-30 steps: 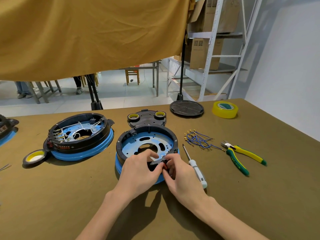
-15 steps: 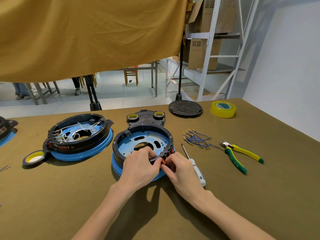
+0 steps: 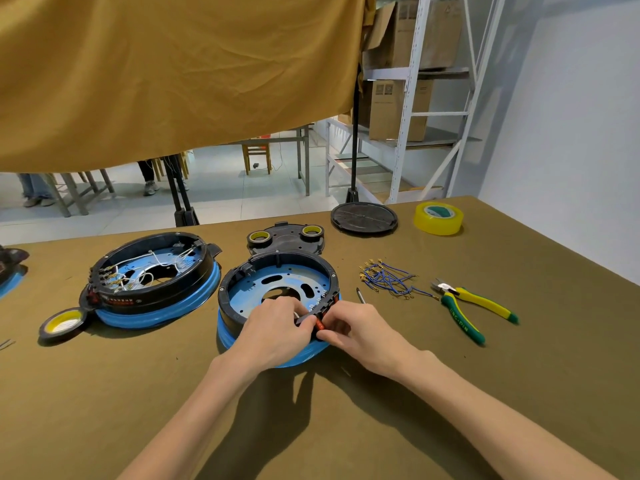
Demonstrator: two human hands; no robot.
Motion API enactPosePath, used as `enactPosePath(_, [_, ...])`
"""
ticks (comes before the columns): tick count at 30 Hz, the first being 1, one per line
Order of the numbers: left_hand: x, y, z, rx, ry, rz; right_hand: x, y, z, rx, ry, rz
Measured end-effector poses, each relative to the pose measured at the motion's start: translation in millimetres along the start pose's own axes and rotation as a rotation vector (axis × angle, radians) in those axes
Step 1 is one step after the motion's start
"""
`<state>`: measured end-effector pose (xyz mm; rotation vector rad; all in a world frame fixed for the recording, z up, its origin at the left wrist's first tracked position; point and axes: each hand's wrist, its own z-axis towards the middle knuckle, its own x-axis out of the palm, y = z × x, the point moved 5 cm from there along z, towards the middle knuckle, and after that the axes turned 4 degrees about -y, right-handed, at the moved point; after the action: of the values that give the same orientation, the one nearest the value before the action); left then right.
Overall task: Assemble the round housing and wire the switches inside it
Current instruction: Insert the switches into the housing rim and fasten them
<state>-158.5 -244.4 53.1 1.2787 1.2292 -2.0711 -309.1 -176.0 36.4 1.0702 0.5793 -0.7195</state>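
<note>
A round black housing (image 3: 242, 282) with a blue base plate and blue lower ring sits in front of me. My left hand (image 3: 277, 330) grips its near rim from the inside. My right hand (image 3: 356, 330) pinches a small red switch (image 3: 320, 323) at the outer face of the same rim, beside other red switches set in the wall. A bundle of blue wires (image 3: 388, 277) with brass terminals lies to the right. A screwdriver tip (image 3: 360, 294) shows behind my right hand; its handle is hidden.
A second housing (image 3: 152, 275), wired in white, stands at the left with a tape roll (image 3: 62, 323) beside it. Yellow-green pliers (image 3: 467, 306) lie right. At the back are a black plate with two tape rolls (image 3: 287, 237), a black disc (image 3: 363, 216) and yellow tape (image 3: 438, 218).
The housing has slid slightly left and tilted under my hands. Both hands stay at its near rim, fingers working the red switch into the wall.
</note>
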Motion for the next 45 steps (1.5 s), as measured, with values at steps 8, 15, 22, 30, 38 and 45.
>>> enactPosePath(8, [2.6,2.2,7.0,-0.022,0.073,0.006,2.8,-0.8,0.5,0.037,-0.027,0.024])
enactPosePath(15, [2.3,3.4,12.4,-0.046,0.215,-0.004,-43.9,-17.2,-35.4,0.319,-0.391,-0.210])
enactPosePath(22, [-4.5,-6.8,9.7,-0.077,0.293,-0.072,-22.7,-44.4,-53.0,0.665,0.053,-0.386])
enactPosePath(30, [11.7,-19.4,11.6,-0.184,0.291,-0.202,-23.5,-33.4,-37.5,0.959,-0.311,1.169])
enactPosePath(38, [25.3,-20.0,17.5,-0.131,0.210,-0.162,-28.2,-30.1,-18.0,0.799,-0.603,1.475])
enactPosePath(45, [33.9,-17.6,19.1,-0.059,0.134,-0.093,-18.1,-31.8,1.4,0.758,-0.830,1.445])
